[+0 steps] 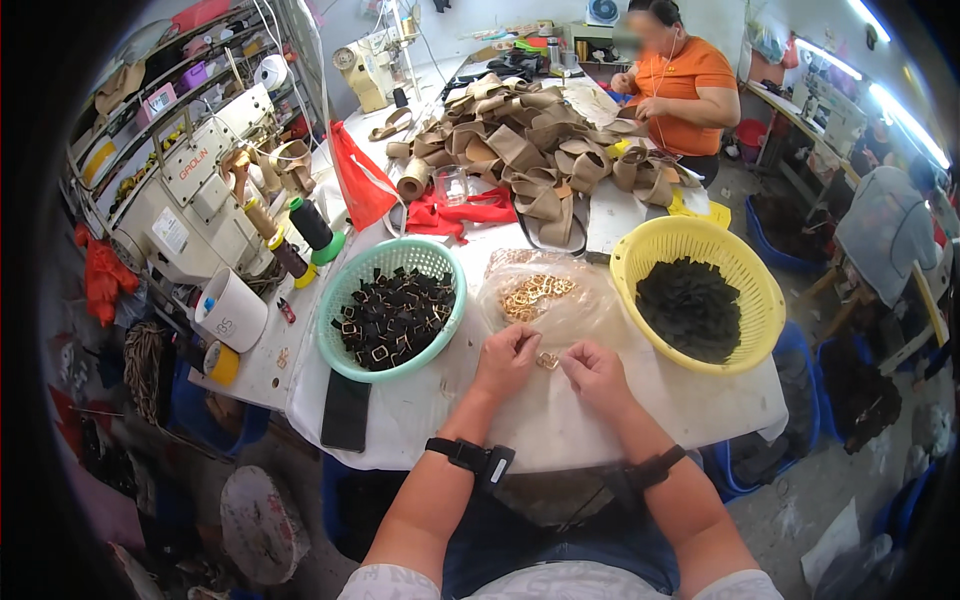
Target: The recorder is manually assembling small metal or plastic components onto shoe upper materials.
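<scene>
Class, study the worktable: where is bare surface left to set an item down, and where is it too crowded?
Bare cloth lies along the near edge of the table, between the black phone and the yellow basket, around the left hand and right hand. The far half is crowded: a tan strap pile, the green basket, and a bag of gold buckles.

Both my forearms come in from six o'clock and angle toward each other, meeting just past the middle. My left hand (507, 358) lies palm down, knuckles up, fingers curled in and pointing toward one o'clock, the tips pinched together. My right hand (594, 374) sits just beside it at its three o'clock, also knuckles up, fingers bent and pointing toward eleven o'clock, tips drawn close. The fingertips of the two hands nearly meet. Each wrist wears a black band, and both arms are bare up to short sleeves.
</scene>
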A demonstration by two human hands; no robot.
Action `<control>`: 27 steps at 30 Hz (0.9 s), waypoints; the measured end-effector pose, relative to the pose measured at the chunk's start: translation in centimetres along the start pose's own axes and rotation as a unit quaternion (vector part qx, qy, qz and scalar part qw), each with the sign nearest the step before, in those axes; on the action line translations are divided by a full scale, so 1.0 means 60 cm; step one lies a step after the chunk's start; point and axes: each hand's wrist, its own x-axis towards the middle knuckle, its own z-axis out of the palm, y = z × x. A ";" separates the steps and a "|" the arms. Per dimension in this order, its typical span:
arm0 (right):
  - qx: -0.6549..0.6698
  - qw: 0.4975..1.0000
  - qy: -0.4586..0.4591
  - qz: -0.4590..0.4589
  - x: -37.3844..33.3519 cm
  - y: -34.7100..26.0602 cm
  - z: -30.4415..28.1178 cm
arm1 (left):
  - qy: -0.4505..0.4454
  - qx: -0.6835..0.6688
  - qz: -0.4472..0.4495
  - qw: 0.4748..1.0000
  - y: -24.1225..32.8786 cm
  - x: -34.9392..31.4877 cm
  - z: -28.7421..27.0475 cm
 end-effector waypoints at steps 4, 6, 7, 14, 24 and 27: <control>0.000 1.000 -0.005 0.001 0.001 0.004 -0.005 | 0.002 0.001 -0.008 1.000 -0.002 0.001 0.001; -0.012 1.000 0.001 -0.005 0.001 0.002 -0.004 | 0.001 0.001 -0.007 1.000 0.001 0.002 0.000; -0.018 1.000 0.005 -0.008 0.000 -0.001 -0.005 | -0.002 0.000 -0.001 1.000 0.003 0.002 0.001; 0.040 0.999 0.011 0.012 0.000 0.000 -0.005 | -0.032 -0.047 -0.058 0.997 -0.002 0.003 -0.009; 0.097 0.995 -0.009 -0.009 0.001 -0.011 0.005 | -0.046 -0.190 -0.053 0.979 -0.014 -0.014 0.003; 0.075 0.997 -0.028 -0.001 0.004 -0.007 0.002 | -0.067 -0.169 -0.077 0.980 -0.019 -0.016 0.002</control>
